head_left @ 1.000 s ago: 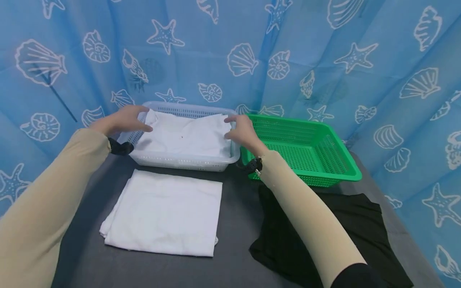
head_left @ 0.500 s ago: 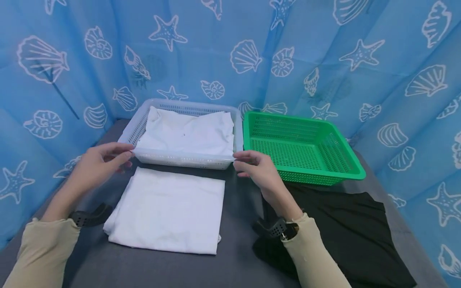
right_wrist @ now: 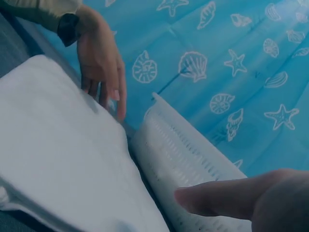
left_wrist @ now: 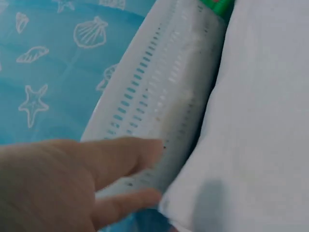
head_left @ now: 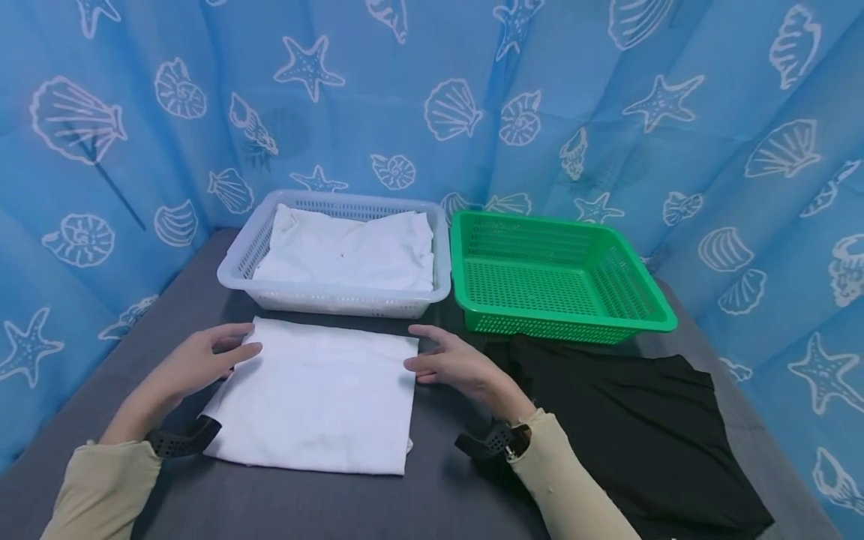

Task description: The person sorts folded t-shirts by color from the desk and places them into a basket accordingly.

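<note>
the folded white cloth [head_left: 317,395] lies flat on the dark table [head_left: 432,502], just near of the white basket [head_left: 331,300]. the left hand [head_left: 196,364] touches its far left corner and the right hand [head_left: 455,364] its far right edge, both with relaxed, open fingers. a green basket [head_left: 560,266] stands right of the white one.

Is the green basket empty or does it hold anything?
Empty: the green basket shows only bare mesh floor; the black cloth lies outside it.
</note>
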### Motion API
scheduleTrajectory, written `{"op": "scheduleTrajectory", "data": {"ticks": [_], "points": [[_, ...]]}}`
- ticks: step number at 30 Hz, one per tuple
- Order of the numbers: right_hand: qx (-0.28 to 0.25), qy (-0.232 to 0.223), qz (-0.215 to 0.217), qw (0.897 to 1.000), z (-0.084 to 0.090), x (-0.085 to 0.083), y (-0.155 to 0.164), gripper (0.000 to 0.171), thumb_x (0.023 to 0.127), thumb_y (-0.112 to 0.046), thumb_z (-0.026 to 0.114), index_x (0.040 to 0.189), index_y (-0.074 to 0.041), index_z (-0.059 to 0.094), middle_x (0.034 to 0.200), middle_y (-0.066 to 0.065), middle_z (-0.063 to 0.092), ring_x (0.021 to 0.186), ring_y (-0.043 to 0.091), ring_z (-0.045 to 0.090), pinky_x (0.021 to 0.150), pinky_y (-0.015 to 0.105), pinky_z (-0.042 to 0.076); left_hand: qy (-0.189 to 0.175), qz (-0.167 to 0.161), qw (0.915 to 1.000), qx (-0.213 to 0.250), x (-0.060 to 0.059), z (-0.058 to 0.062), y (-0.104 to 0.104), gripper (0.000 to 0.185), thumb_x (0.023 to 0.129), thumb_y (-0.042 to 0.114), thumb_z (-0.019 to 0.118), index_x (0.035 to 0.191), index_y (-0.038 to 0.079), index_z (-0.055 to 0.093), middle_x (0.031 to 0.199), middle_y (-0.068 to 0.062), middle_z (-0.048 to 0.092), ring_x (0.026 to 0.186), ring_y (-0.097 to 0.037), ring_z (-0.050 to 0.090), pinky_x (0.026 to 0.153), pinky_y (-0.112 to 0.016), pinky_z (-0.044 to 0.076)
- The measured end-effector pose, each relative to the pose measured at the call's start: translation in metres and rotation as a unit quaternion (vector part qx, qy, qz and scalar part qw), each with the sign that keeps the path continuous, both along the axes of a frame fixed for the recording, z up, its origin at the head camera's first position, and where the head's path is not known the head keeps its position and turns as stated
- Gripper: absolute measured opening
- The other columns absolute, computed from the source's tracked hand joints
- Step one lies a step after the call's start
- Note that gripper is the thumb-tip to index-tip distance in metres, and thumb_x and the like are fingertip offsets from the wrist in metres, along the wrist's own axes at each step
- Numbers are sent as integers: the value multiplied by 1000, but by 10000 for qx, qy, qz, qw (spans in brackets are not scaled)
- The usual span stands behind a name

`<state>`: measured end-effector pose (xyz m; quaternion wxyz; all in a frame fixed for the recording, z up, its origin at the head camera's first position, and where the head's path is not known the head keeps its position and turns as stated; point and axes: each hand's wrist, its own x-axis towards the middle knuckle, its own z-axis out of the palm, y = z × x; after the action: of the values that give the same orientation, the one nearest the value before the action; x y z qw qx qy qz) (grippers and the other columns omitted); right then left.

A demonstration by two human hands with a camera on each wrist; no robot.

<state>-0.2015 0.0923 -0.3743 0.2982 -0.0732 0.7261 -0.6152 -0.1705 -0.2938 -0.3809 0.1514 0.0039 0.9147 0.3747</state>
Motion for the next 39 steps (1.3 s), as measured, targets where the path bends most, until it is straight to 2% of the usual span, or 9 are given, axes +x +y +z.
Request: {"op": "scheduleTrajectory", "data": {"ticks": [4,6,9,12,17,23,27,34,39], "points": [[-449,-243,-21,9987,-6,0,-2,68,92,-10,70,151,-9,37,137,23,44,111,32,58,98,48,45,197,-174,9993,263,2,-9,4,73,95,53,59,149,6,42,147,-32,35,129,-50,37,95,-67,38],[-624,-383,-128,9972,-7,1,-5,65,91,-8,70,149,-8,40,136,23,46,108,31,59,98,48,45,310,-293,9983,404,2,-12,7,71,93,51,63,148,9,46,151,-29,31,135,-51,26,98,-71,29],[-739,-437,-376,9956,-12,6,-14,62,90,-8,71,146,-10,45,132,19,51,102,28,61,94,45,48,412,-345,9967,603,1,-17,11,72,90,48,69,148,11,47,152,-28,31,138,-51,21,99,-74,21],[-639,-246,-498,9964,-18,10,-25,62,86,-6,75,143,-12,51,129,13,54,101,25,62,87,42,51,483,-311,9961,668,1,-21,11,78,87,46,73,150,12,44,153,-26,31,139,-51,19,100,-74,19],[-173,291,-474,9983,-27,14,-33,64,79,1,79,137,-14,59,128,9,56,102,24,61,79,39,54,616,-330,9951,696,0,-26,9,85,84,44,77,152,10,39,153,-26,31,139,-51,19,101,-73,18],[466,860,-597,9934,-28,16,-32,64,78,-1,80,136,-17,61,137,8,51,112,23,52,91,44,48,551,-211,9966,572,2,-28,13,91,82,47,77,153,7,36,152,-29,29,139,-52,19,101,-73,19],[559,909,-711,9917,-28,17,-31,65,78,-1,79,137,-19,60,142,9,48,120,25,48,98,50,43,533,-224,9961,663,2,-26,15,92,82,47,77,153,8,34,153,-28,28,139,-51,19,102,-72,19],[608,1027,-815,9895,-27,17,-32,65,79,2,77,138,-18,60,144,10,47,133,28,39,108,52,31,416,-303,9949,867,1,-28,11,91,83,44,78,155,10,32,154,-27,26,140,-50,18,102,-73,19],[662,1027,-836,9890,-26,17,-30,64,79,4,77,137,-17,60,143,11,48,132,28,40,107,51,32,419,-363,9940,944,2,-30,12,90,84,42,77,155,9,32,154,-26,27,140,-49,20,103,-71,21]]}}
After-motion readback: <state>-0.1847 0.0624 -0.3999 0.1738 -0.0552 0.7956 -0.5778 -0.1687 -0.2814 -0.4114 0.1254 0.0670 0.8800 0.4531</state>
